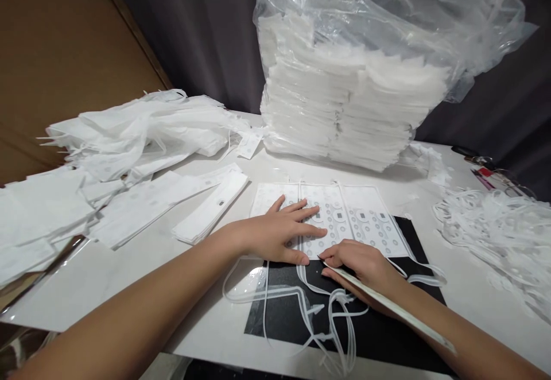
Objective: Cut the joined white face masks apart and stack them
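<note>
Printed white sheets (370,219) with grey round marks and small dark squares lie side by side, partly on a black mat (297,322). Spread flat over their left part is my left hand (288,233), palm down with fingers apart. My right hand (361,262) is closed around a long, thin pale strip tool (396,305), its tip at the sheets' lower edge. White cords (301,294) run between the sheets and hang in loops over the mat.
A clear plastic bag (344,99) with stacked white material stands at the back. White fabric pieces (146,133) are heaped at the left, near a narrow folded stack (213,205). Tangled white cords (495,225) and small tools lie right.
</note>
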Available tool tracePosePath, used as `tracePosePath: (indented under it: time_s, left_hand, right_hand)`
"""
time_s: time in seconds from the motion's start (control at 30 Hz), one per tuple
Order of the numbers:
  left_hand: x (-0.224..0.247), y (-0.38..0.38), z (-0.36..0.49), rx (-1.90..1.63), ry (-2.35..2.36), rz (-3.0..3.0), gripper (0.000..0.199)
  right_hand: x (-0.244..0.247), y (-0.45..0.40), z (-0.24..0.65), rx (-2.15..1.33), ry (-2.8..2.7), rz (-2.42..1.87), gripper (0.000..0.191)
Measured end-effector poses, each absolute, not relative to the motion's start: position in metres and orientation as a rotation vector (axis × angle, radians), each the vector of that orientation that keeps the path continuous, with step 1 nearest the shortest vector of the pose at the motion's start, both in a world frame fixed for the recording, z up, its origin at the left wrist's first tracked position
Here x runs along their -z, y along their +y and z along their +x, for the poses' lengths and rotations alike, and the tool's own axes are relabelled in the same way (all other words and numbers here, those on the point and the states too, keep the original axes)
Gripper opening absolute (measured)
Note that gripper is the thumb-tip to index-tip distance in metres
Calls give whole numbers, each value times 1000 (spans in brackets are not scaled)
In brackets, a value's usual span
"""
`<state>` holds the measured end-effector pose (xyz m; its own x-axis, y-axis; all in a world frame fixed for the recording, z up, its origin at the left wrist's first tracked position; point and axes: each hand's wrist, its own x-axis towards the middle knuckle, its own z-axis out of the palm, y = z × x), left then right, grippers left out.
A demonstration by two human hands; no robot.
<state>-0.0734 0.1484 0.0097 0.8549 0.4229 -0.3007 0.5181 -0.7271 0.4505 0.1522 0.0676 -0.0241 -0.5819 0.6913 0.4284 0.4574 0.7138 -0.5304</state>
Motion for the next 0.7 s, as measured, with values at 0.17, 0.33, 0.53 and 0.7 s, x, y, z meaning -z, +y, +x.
tracePosePath:
  time_s: [0.17,0.33,0.53,0.7]
  left_hand:
    - [-11,147,-71,261,709,2489,60]
    - [-10,146,-71,235,701,2482,60]
    - [-9,148,-71,288,711,2488,62]
    - [-10,151,-73,302,724,2479,63]
  right_hand:
    - [31,66,152,-209,-2419,-801,15]
    - [26,61,144,108,-2547,-766,23]
    - [29,61,145,-71,-2382,-980,21]
    - [26,67,155,-302,-2160,-1120,16]
